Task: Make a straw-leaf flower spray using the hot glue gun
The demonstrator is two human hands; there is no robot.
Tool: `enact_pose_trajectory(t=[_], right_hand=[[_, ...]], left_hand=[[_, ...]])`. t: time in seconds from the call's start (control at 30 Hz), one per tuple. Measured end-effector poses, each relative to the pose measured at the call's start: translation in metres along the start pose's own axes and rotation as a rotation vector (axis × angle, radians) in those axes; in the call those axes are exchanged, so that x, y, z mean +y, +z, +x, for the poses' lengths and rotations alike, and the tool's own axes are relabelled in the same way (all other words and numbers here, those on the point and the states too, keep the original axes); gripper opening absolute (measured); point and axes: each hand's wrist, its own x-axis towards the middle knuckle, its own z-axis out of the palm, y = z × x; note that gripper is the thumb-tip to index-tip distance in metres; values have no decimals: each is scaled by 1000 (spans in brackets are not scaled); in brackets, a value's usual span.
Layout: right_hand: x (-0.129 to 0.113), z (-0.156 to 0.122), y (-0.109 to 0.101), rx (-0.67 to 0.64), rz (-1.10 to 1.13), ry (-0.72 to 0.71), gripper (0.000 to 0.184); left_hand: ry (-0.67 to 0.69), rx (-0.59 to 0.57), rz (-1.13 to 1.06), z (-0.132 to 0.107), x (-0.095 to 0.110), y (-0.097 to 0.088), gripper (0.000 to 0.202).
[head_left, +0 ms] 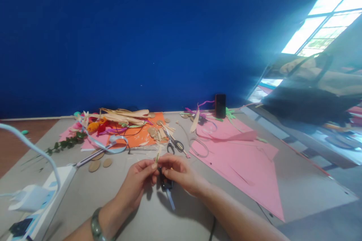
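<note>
Left hand and right hand meet over the near middle of a grey table.

The left thumb and finger are pinched on a thin pale strip; the right fingers are closed on a black tool, a pale stick jutting from its near end. Just beyond lie scissors, then, farther left, an orange sheet strewn with scraps. Wooden discs and a white power strip lie left; pink paper spreads right. On the far side a dark phone stands before a blue partition, and bright windows show at far right.
</note>
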Motion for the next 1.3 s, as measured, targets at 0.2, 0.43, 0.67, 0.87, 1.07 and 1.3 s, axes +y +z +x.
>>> enact_pose_trajectory(t=[0.2,0.43,0.67,0.87,1.07,1.3], right_hand=[[2,0,-1,-13,14,-1,29],[2,1,-3,-32,12,-8,29],[1,0,-1,-33,37,18,32],[3,0,-2,-39,49,12,31],[3,0,-2,-45,43,9,32],[2,0,-2,-54,51,31,32]], left_hand=[[-10,-7,13,0,0,0,20],[-9,-10,-20,-1,1,1,20],[-11,-15,-17,0,2,1,20],[-15,-5,-3,-1,3,2,23],[-15,-19,-24,-1,3,1,22],[-12,-26,-16,-2,5,2,23]])
